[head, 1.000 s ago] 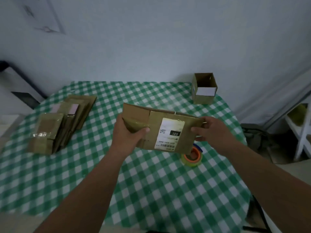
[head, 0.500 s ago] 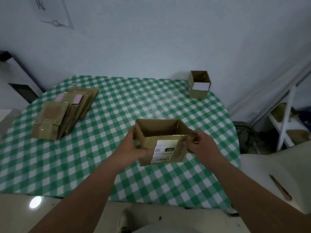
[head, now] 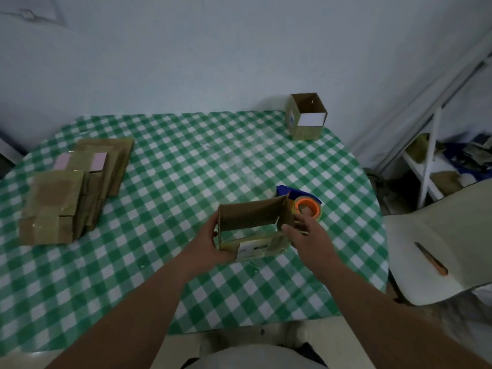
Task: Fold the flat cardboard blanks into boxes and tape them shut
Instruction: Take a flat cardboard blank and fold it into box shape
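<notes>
Meanwhile, left hand [head: 206, 245] fingers [head: 216, 233] around opened box [head: 253, 226].

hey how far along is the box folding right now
Done: one box stands open-topped at the table's far edge. In hand: the left hand holds an opened blank, the right hand at its side. Left: a stack of flat blanks, and taping with the tape roll.

Tabletop [head: 165, 182]: rounded, covered w/ green-white check cloth. Left side: stack of flat cardboard blanks [head: 77, 187], overlapping, some w/ pink labels, top ones taped. Far right corner: open-top cardboard box [head: 306, 121], upright, white label on front, near edge. Right-centre: tape roll [head: 308, 209], orange core, lying flat; blue item [head: 290, 193] touching it on far side, type unclear.
</notes>
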